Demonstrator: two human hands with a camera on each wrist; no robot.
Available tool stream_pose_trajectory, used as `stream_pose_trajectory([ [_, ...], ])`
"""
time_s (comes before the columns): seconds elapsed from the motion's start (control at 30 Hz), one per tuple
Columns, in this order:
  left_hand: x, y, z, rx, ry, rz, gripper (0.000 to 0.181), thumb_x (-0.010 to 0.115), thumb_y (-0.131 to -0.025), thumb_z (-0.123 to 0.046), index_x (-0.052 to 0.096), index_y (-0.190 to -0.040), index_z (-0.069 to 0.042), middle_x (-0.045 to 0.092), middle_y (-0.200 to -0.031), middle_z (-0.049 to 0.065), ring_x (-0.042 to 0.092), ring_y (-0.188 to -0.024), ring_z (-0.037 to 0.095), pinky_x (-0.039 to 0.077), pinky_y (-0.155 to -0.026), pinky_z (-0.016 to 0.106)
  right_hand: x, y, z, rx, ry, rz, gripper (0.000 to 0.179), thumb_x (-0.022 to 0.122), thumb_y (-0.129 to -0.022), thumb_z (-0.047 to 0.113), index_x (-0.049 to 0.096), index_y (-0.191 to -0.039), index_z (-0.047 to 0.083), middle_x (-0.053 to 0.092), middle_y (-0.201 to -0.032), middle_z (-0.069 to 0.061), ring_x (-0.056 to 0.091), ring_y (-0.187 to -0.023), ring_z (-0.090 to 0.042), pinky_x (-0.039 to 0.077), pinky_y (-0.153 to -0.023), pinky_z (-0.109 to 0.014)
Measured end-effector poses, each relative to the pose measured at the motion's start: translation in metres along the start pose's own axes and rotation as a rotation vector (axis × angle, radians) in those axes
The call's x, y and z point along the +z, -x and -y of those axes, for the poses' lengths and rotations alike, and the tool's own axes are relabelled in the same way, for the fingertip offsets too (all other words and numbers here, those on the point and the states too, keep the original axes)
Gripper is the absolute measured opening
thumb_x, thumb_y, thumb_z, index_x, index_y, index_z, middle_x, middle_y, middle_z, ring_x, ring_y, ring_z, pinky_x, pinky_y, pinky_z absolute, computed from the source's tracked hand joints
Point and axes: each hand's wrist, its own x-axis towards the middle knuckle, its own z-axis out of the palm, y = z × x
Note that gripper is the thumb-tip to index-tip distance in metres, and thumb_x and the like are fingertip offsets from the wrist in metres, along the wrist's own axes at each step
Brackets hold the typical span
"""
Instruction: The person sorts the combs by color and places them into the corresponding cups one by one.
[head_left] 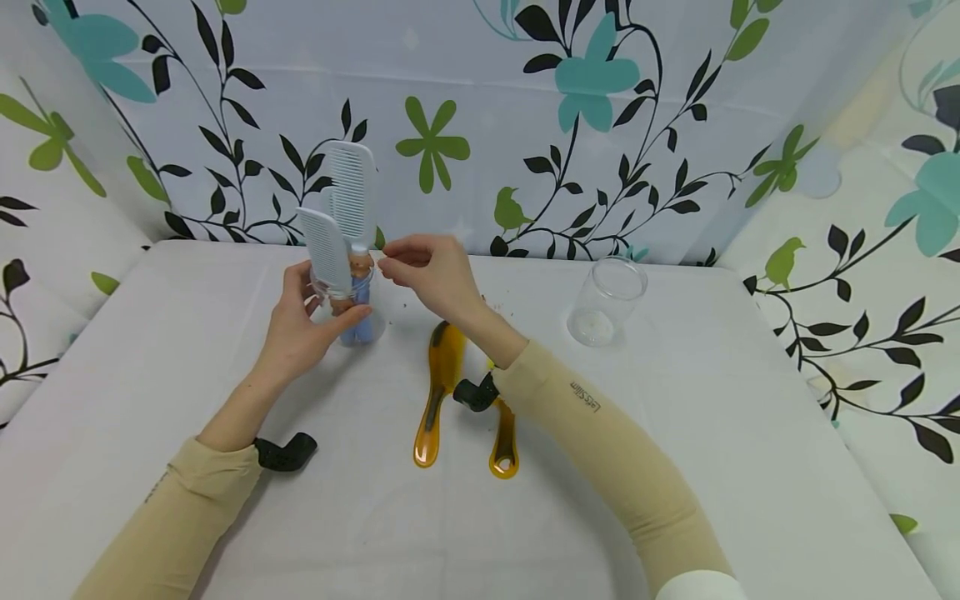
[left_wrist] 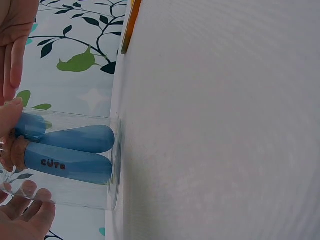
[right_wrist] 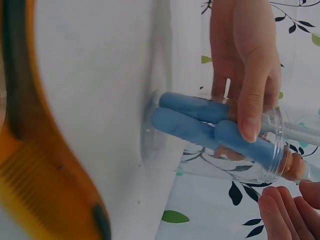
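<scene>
In the head view my left hand (head_left: 303,329) grips a clear jar (head_left: 377,321) near its rim, thumb in front and fingers behind. The jar's base is at the white table. Pale blue-white combs stand in it heads up, a taller comb (head_left: 351,192) and a shorter comb (head_left: 327,250) in front. Through the wall show three blue handles, one a handle (left_wrist: 70,161) lettered "CUTE", with brown figures at their necks. My right hand (head_left: 431,271) hovers beside the rim, fingers loosely bent and fingertips close to the combs. Nothing shows between its fingers.
Two amber combs lie on the table below my right forearm: a left comb (head_left: 442,367) and a right comb (head_left: 504,442), partly hidden by the sleeve. A second clear jar (head_left: 606,302) stands to the right. Patterned cloth (head_left: 450,75) rises behind the table.
</scene>
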Motion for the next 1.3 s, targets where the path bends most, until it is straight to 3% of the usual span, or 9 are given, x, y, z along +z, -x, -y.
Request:
stream_pose_trajectory([
  [0.27, 0.0, 0.001, -0.002, -0.003, -0.008, 0.0, 0.09, 0.076, -0.089, -0.031, 0.017, -0.152, -0.006, 0.033, -0.154, 0.023, 0.032, -0.144, 0.041, 0.027, -0.121, 0.059, -0.012, 0.015, -0.019, 0.049, 0.121, -0.024, 0.025, 0.071, -0.094, 0.022, 0.073, -0.113, 0.006, 0.076, -0.106, -0.004, 0.07, -0.093, -0.013, 0.058, -0.079, -0.022],
  [0.47, 0.001, 0.001, -0.003, -0.005, -0.01, -0.001, 0.09, 0.076, -0.089, -0.031, 0.017, -0.152, -0.006, 0.034, -0.154, 0.023, 0.032, -0.143, 0.041, 0.027, -0.121, 0.058, -0.026, 0.027, -0.026, 0.05, 0.1, -0.035, 0.023, 0.072, -0.093, 0.023, 0.074, -0.111, 0.009, 0.076, -0.106, -0.003, 0.07, -0.095, -0.012, 0.058, -0.084, -0.024],
  [0.73, 0.001, 0.001, -0.001, 0.01, -0.008, -0.006, 0.09, 0.076, -0.089, -0.029, 0.017, -0.153, -0.005, 0.033, -0.153, 0.024, 0.033, -0.143, 0.041, 0.028, -0.12, 0.058, -0.045, 0.042, -0.029, -0.006, 0.154, -0.059, 0.026, 0.074, -0.092, 0.023, 0.073, -0.114, 0.009, 0.075, -0.107, -0.003, 0.071, -0.1, -0.014, 0.058, -0.09, -0.025],
  [1.3, 0.001, 0.001, -0.001, 0.003, -0.014, -0.006, 0.09, 0.076, -0.089, -0.03, 0.017, -0.153, -0.005, 0.034, -0.154, 0.023, 0.033, -0.144, 0.04, 0.028, -0.12, 0.058, -0.076, 0.071, -0.021, -0.022, 0.22, -0.151, 0.034, 0.075, -0.091, 0.02, 0.069, -0.122, 0.006, 0.071, -0.12, -0.011, 0.066, -0.116, -0.023, 0.053, -0.102, -0.027],
])
